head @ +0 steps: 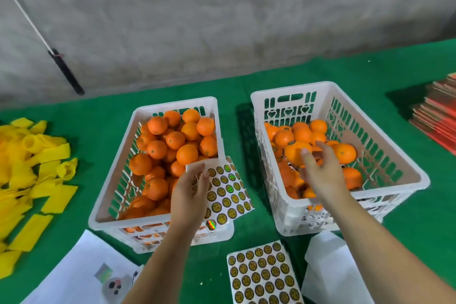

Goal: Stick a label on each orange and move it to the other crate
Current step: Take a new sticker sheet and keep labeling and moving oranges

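Oranges (172,145) fill our left crate (158,222). Our left hand (188,195) holds the label sheet (228,190); our right hand (320,170) hangs loose, fingers spread, over the right crate (404,163).

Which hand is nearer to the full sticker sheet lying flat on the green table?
Left. The left hand, holding another sticker sheet, sits just above the flat sticker sheet. The right hand is farther off, over the oranges in the right crate.

even, fairly bright overhead light here, soft dark shadows beside the crates (249,131). wide-angle bend curves the table edge (320,61), and the right hand (320,170) smears with motion blur.
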`<state>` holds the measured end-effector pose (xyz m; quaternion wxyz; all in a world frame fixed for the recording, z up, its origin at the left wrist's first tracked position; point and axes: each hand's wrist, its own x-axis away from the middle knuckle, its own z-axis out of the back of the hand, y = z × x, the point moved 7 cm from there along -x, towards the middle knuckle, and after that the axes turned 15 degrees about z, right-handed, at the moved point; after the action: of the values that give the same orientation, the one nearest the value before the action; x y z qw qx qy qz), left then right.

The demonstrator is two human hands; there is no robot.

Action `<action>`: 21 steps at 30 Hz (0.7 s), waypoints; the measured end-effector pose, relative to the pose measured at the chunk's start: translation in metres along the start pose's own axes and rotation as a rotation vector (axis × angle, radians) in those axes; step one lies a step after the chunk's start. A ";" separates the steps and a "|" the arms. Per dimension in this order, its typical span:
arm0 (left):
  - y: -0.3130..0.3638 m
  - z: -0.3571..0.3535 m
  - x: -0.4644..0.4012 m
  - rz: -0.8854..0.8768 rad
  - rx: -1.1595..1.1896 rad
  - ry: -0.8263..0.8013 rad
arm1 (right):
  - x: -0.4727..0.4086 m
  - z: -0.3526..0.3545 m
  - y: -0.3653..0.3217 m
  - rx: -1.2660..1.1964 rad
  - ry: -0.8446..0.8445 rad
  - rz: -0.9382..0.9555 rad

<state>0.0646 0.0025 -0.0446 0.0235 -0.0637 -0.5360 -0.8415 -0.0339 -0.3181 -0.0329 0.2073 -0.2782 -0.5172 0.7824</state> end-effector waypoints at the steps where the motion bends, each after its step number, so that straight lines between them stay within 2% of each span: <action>1: -0.002 -0.002 -0.004 0.001 -0.044 0.001 | -0.002 -0.006 0.004 0.059 -0.021 0.017; 5: -0.013 -0.011 -0.009 0.035 -0.119 -0.081 | 0.020 -0.044 0.001 0.588 -0.247 0.353; 9: -0.015 -0.019 -0.003 0.013 -0.083 -0.245 | 0.018 -0.051 -0.007 0.730 -0.342 0.423; 11: -0.013 -0.019 0.000 0.005 -0.030 -0.311 | 0.023 -0.056 -0.012 0.820 -0.408 0.552; 14: -0.006 -0.016 0.004 -0.002 0.117 -0.415 | 0.033 -0.066 -0.019 0.809 -0.606 0.716; 16: -0.001 -0.016 0.006 -0.001 0.141 -0.440 | 0.034 -0.068 -0.019 0.724 -0.704 0.739; 18: 0.005 -0.019 0.007 -0.005 0.136 -0.449 | 0.032 -0.067 -0.018 0.613 -0.729 0.699; 21: 0.014 -0.023 0.005 0.001 0.177 -0.481 | 0.024 -0.068 -0.013 0.424 -0.760 0.520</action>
<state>0.0593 -0.0244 -0.0411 -0.0987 -0.2600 -0.5975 -0.7521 -0.0070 -0.2516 -0.0475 -0.1454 -0.0452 -0.2993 0.9419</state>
